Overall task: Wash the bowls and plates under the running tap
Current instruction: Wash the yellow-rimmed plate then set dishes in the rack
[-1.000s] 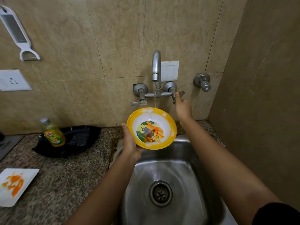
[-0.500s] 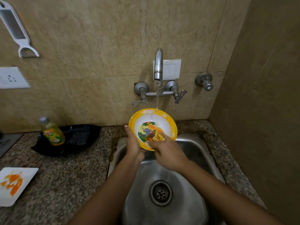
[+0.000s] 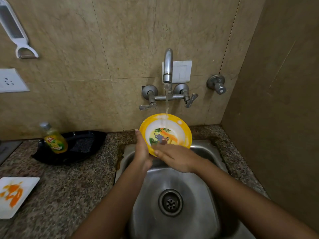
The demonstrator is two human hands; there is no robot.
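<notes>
A yellow-rimmed bowl point(image 3: 170, 128) with a cartoon picture inside is tilted toward me above the steel sink point(image 3: 203, 183). Water streams from the wall tap point(image 3: 168, 66) onto the bowl's upper inner rim. My left hand point(image 3: 141, 150) grips the bowl's left edge from behind. My right hand point(image 3: 174, 156) lies flat across the bowl's lower rim, fingers pointing left and touching the inside. A white square plate point(image 3: 25, 190) smeared with orange sauce lies on the counter at far left.
A dish-soap bottle point(image 3: 54, 139) leans in a black tray point(image 3: 82, 145) on the granite counter point(image 3: 69, 195). Tap levers point(image 3: 190, 100) stick out from the wall. A second valve point(image 3: 217, 84), a switch plate and a hanging peeler point(image 3: 16, 31) are on the tiles. A wall closes the right side.
My right hand left the right tap lever and came down onto the bowl's lower rim. Water now runs in a steady stream. The bowl stayed under the tap.
</notes>
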